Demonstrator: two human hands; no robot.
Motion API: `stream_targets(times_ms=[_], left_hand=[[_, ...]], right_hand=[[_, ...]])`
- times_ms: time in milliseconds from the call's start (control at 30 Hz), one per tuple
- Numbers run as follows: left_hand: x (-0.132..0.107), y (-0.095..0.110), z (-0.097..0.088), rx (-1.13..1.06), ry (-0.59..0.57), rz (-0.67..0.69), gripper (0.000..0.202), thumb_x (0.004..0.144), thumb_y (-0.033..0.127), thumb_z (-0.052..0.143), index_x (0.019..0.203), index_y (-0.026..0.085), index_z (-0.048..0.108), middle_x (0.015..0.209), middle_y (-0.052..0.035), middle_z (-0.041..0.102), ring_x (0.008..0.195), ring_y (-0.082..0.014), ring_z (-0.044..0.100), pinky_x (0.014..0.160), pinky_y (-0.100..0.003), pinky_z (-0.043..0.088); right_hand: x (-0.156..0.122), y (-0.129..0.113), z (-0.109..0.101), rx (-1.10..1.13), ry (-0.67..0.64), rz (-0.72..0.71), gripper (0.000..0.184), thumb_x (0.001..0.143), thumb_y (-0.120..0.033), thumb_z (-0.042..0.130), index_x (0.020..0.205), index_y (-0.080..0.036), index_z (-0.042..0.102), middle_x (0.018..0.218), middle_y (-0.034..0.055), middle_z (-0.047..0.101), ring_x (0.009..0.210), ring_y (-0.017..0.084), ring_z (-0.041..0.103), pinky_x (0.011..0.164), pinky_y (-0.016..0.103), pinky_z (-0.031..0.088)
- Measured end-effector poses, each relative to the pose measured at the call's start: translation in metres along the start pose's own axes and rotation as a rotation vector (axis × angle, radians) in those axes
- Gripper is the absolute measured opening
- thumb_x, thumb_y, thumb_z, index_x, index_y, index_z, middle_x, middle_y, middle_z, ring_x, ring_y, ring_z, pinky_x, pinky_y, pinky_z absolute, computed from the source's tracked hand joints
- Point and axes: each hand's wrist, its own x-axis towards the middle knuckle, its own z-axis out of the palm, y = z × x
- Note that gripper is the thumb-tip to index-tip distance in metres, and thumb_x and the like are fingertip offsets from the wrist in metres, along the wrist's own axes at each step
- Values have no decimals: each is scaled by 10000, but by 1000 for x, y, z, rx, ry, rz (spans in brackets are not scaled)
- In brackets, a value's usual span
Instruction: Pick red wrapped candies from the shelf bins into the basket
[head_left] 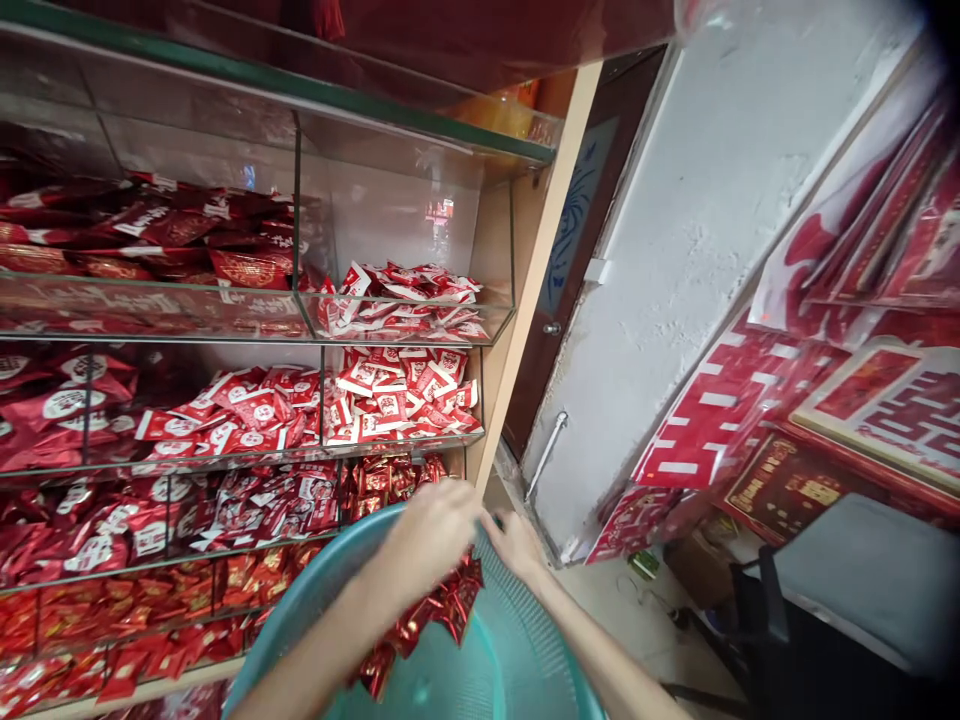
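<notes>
A teal plastic basket (491,665) with mesh sides is in front of me, at the shelf's lower right. Several shiny red wrapped candies (457,600) lie inside it, partly behind my left forearm. My left hand (442,525) is over the basket's far side, smeared by motion. Its fingers look curled, but what is in them, if anything, is hidden. Close beside it, my right hand (517,545) is closed on the basket's far right rim, thumb toward the left hand. Small red packets (382,475) fill the shelf compartment just behind the hands.
Glass-fronted shelves (311,315) on the left hold red and white candy packets (401,395) in divided compartments. A wooden side panel (536,280) ends them. Beyond are a dark door (551,300) and a white wall (645,300). Red decorations (697,400) and a black chair (810,620) are at right.
</notes>
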Motion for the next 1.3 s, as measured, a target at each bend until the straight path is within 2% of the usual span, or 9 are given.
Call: stream_targets(times_ms=[100,167,267,333,500,767,933,1100,1300], left_hand=[[-17,-64,17,36,1,-301,335,835,96,280,886,161,605,939,-102,629,910,-202,563,787,-337,421],[-41,-90,33,16,-32,-597,308,862,164,286,903,178,591,957,-89,636,906,-197,577,753,-294,417],[-74,-104,55,-30,-124,-800,375,898,387,280,964,189,591,912,-103,663,873,-241,618,717,-303,425],[-86,-106,64,-59,-174,-863,469,880,496,280,1058,181,577,927,-132,669,897,-281,625,718,-329,434],[-96,-124,70,-55,-202,-817,516,878,514,263,1071,159,584,976,-169,664,943,-309,619,753,-358,437],[-117,-161,59,-14,-199,-754,581,847,594,245,1018,162,593,912,-162,676,910,-302,630,734,-345,443],[-120,-159,60,19,-190,-760,625,832,627,242,1047,156,593,892,-162,683,885,-321,633,722,-365,448],[-115,-151,64,39,-151,-781,639,824,643,245,1020,164,618,889,-160,682,870,-316,636,726,-367,451],[-125,-139,69,108,-136,-825,578,842,605,279,1013,157,604,866,-147,683,850,-306,643,717,-364,455]], right_hand=[[-4,0,0,58,-101,62,573,877,-611,240,711,-206,610,695,70,663,725,204,634,567,256,346],[-5,-3,-1,85,-141,78,547,877,-601,265,723,-207,612,722,69,670,759,200,631,578,246,338],[-6,-9,0,94,-145,62,502,894,-550,287,704,-209,602,720,62,669,747,194,625,563,242,320],[-8,-14,4,102,-149,44,472,900,-519,306,708,-209,606,725,58,671,738,189,624,555,240,309],[-15,-30,21,100,-145,66,461,893,-527,328,741,-208,624,735,60,678,748,191,629,553,235,307],[-40,-68,45,151,-71,152,468,896,-530,321,820,-202,646,786,79,686,776,198,622,596,240,344],[-54,-72,45,182,-66,170,457,908,-494,316,805,-183,636,814,92,689,773,195,626,598,243,339],[-53,-62,44,171,-65,151,441,912,-483,305,830,-192,626,835,94,693,823,209,633,619,248,343],[-55,-56,44,158,-98,104,429,917,-478,297,838,-205,619,826,86,693,822,208,639,613,245,338]])
